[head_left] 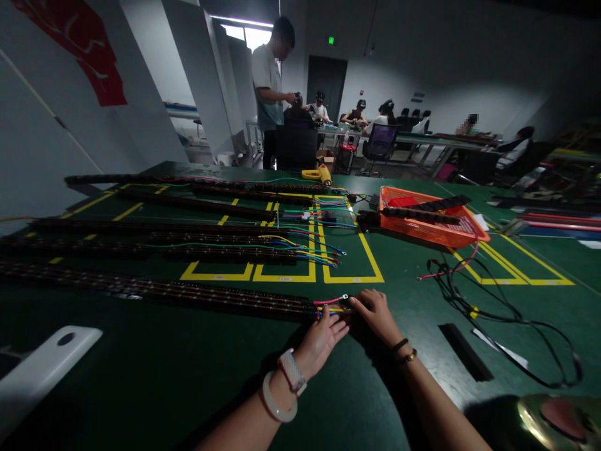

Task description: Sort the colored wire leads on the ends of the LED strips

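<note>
Along the near side of the table lies a long dark cable bundle [225,299] with coloured wires coming out of its right end. My left hand [317,344] is turned palm up there, its thumb crossing the yellow and blue wires [335,309] and its other fingers stretched below them. Just to the right, my right hand [375,310] pinches the far ends of these wires; its fingertips partly hide them. A red wire [328,302] with a ring terminal [345,296] lies above the other wires, close to my right fingertips.
More bundles [225,254] lie further back across yellow tape outlines [284,279]. An orange basket [422,238] holding dark strips stands at back right, and a yellow heat gun [319,175] at the far edge. Black cable [507,313] loops at right. People sit beyond; one person [270,81] stands.
</note>
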Tool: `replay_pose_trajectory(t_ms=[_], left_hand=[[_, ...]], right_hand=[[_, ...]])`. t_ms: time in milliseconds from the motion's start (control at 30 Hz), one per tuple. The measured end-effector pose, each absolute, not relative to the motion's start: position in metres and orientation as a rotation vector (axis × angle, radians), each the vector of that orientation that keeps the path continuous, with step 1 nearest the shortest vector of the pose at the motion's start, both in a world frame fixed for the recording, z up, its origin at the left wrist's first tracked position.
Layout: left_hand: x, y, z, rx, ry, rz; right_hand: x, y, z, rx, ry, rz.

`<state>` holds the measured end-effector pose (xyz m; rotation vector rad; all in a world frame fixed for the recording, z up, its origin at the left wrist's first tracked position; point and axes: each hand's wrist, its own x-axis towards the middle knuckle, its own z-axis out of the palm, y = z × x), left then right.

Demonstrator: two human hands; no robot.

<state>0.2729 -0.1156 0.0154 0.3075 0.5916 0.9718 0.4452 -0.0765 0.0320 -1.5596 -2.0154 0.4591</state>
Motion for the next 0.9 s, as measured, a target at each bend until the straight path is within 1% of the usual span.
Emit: replay_pose_trajectory(t_ms=[67,200,333,567,733,800,900], left_hand=[[0.272,-0.116,0.017,0.334,0.556,0.972],[0.272,-0.115,0.016,0.308,0.575,0.971],[0.273,-0.114,0.011,0.280,0.650,0.980],[0.274,-0.116,0.014,0.365,0.632,0.997],[0.273,-0.116,0.017,0.353,0.624,0.989],[0.273,-0.116,0.016,0.341,0.622,0.981],[0.273,-0.115,0.015,0.342,0.615,0.967]], right_hand=[[0.448,-0.086,0.034,-1.517,-2.075,0.417],[0.445,-0.093,0.034,-1.476,-2.086,0.451],[0.438,-0.084,0.028,-1.557,-1.987,0.452],[0.429,-0.055,0.019,-1.670,-1.958,0.492],[0.434,-0.056,0.018,-1.623,-1.981,0.552],[0.438,-0.062,0.019,-1.609,-1.977,0.511],[0.442,-0.075,0.023,-1.612,-1.966,0.360]])
